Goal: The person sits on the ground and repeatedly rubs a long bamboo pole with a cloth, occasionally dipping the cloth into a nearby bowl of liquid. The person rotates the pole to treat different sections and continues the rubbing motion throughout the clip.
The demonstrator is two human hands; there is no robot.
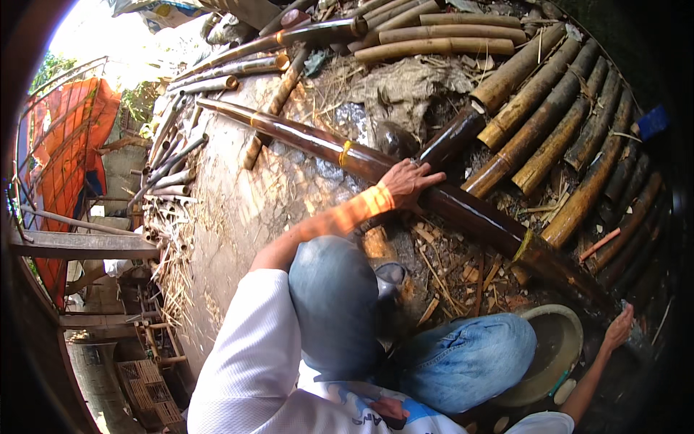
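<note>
A long, dark, glossy bamboo pole (473, 211) slants across from the upper left to the lower right, with yellow bands around it. My left hand (408, 184) is closed over its middle, the fingers lying across the top. Under the pole, a shorter dark bamboo piece (454, 137) sticks out on the far side, near my left fingers. At the pole's right end, my right hand (619, 330) is closed by the wet surface. A pale, wet-looking patch shows beside it, but what the fingers hold is too dark to make out.
Between my knee and right arm stands a round basin (571, 318) of murky water, with a green item (559, 382) near its rim. Cut bamboo lengths (531, 65) lie in rows at the far right. More poles (170, 173) are piled left. Wood chips (470, 275) litter the ground.
</note>
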